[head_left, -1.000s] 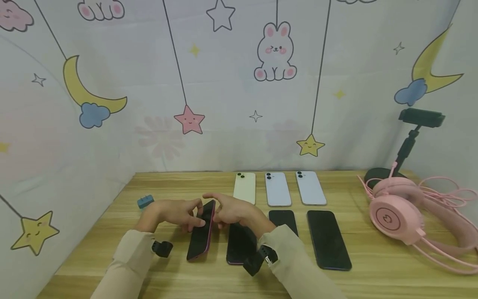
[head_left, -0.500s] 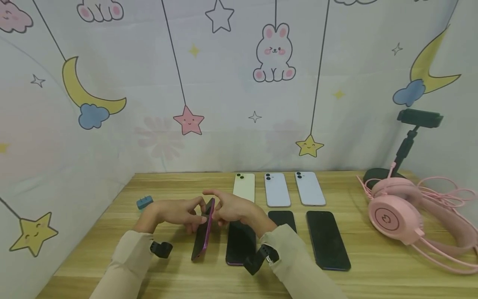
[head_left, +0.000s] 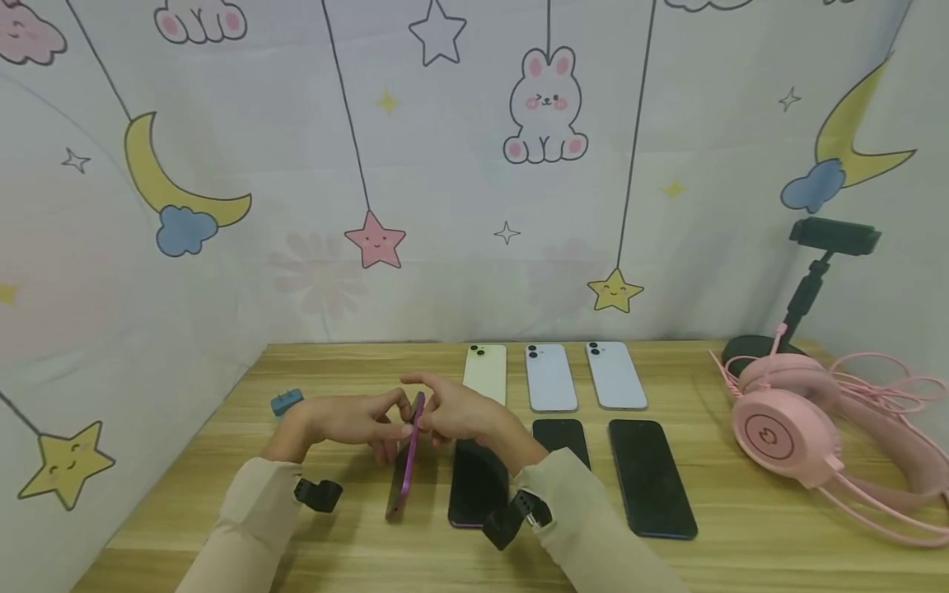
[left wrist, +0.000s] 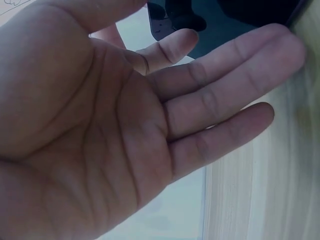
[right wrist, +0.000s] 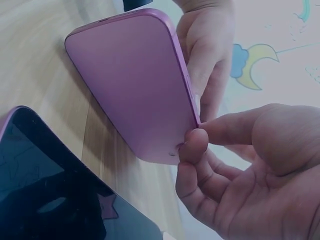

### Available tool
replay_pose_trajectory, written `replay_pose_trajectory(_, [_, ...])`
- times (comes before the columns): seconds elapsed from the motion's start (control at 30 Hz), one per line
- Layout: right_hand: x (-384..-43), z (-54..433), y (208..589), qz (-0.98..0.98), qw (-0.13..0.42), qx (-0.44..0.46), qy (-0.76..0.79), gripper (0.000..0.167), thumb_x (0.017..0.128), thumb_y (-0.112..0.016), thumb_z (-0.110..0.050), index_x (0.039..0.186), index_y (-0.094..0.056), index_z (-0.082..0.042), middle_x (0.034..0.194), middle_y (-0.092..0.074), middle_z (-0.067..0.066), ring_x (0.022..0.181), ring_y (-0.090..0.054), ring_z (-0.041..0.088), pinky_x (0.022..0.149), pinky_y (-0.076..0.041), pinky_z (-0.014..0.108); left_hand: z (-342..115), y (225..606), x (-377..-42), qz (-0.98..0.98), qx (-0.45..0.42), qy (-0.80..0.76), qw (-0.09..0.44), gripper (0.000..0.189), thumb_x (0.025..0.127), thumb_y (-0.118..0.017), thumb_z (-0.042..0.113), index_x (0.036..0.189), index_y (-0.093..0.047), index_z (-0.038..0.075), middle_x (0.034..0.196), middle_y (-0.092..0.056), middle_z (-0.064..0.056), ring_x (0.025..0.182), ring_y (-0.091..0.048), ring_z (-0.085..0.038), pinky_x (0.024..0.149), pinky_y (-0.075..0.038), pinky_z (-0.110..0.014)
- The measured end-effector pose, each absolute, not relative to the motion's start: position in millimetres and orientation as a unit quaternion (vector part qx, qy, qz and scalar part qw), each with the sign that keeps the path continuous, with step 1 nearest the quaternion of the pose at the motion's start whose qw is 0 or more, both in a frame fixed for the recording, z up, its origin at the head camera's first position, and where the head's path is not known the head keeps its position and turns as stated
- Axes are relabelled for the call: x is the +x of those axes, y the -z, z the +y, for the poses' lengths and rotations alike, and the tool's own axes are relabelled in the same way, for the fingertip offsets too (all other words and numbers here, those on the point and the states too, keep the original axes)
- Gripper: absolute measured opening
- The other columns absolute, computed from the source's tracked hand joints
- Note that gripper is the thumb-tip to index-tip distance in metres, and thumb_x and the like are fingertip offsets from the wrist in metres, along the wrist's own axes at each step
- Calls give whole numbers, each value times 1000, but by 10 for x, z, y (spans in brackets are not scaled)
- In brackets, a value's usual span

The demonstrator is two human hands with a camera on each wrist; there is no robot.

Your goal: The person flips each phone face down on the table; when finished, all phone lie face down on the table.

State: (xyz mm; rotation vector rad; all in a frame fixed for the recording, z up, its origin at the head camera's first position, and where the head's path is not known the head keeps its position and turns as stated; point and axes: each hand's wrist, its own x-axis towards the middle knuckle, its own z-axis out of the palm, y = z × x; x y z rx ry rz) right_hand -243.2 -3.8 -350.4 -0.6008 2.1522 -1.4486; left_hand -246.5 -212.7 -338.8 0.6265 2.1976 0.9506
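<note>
A smartphone with a pink-purple frame stands tilted on its long edge, its dark screen toward the left. My right hand pinches its far part between thumb and index finger. In the right wrist view the plain pink back faces me, with the right fingertips at one corner. My left hand is on the screen side, thumb at the phone's edge. Its palm and several straight fingers show in the left wrist view. Another dark-screened phone lies flat beneath the right wrist.
Two more dark-screened phones, one partly covered and one larger, lie to the right. Behind are a pale yellow phone and two whitish ones. Pink headphones and a black stand are far right; a blue plug is left.
The phone has turned from leaning with its screen showing to nearly upright on its long edge, so mostly its purple side shows now. Both hands have stayed almost in place.
</note>
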Motion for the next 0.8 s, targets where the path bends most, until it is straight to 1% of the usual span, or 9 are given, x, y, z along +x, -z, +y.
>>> replay_pose_trajectory(0.2, [-2415,-53,3518,769,244,-230,545,63,94,-54,9,152,-41,-15,89,-62,22,52,-53,17,55,-45,29,-2112,3356,-2449,842,229,-364,326,35,105,-53,36,119,-42,7,97,-67,-17,85,-71,-33,93,-50,-49])
replay_pose_trajectory(0.3, [-2411,-51,3509,767,247,-235,543,64,95,-52,9,153,-39,-14,91,-64,25,53,-54,17,57,-46,30,-2104,3352,-2445,845,220,-365,324,37,104,-55,38,119,-42,6,97,-67,-17,84,-71,-33,96,-47,-51])
replay_pose_trajectory(0.37, [-2409,-46,3501,770,248,-236,539,65,96,-52,8,154,-37,-15,92,-65,25,54,-56,17,58,-48,31,-2103,3356,-2442,844,214,-369,325,39,103,-56,38,120,-43,5,96,-68,-18,84,-71,-33,96,-47,-51])
replay_pose_trajectory(0.47, [-2411,-40,3499,770,252,-235,538,66,95,-53,8,155,-36,-15,94,-67,23,57,-60,19,62,-52,36,-2114,3364,-2439,842,210,-375,327,41,102,-57,38,119,-44,3,95,-69,-18,85,-71,-33,95,-48,-48])
replay_pose_trajectory(0.53, [-2414,-38,3499,768,256,-233,539,67,95,-55,8,155,-35,-16,95,-67,22,60,-62,20,67,-54,40,-2130,3370,-2439,836,211,-383,331,41,102,-58,37,118,-44,2,97,-68,-17,86,-70,-34,94,-50,-47])
replay_pose_trajectory(0.63, [-2416,-38,3502,765,258,-233,543,68,96,-57,7,155,-35,-17,96,-67,20,63,-64,21,73,-55,45,-2159,3365,-2438,829,214,-396,331,39,101,-58,33,119,-44,1,100,-67,-17,89,-71,-35,92,-51,-46])
replay_pose_trajectory(0.73, [-2412,-33,3501,761,266,-235,543,69,96,-59,4,156,-33,-19,100,-67,20,66,-66,23,79,-55,48,-2188,3339,-2430,834,218,-395,319,40,100,-59,31,122,-43,1,101,-68,-16,90,-71,-34,94,-49,-49])
replay_pose_trajectory(0.8, [-2406,-28,3506,758,274,-235,543,70,96,-60,4,156,-32,-20,102,-67,20,67,-66,24,80,-54,48,-2208,3313,-2425,845,213,-381,308,43,98,-61,33,123,-43,3,100,-70,-14,91,-71,-31,98,-44,-52])
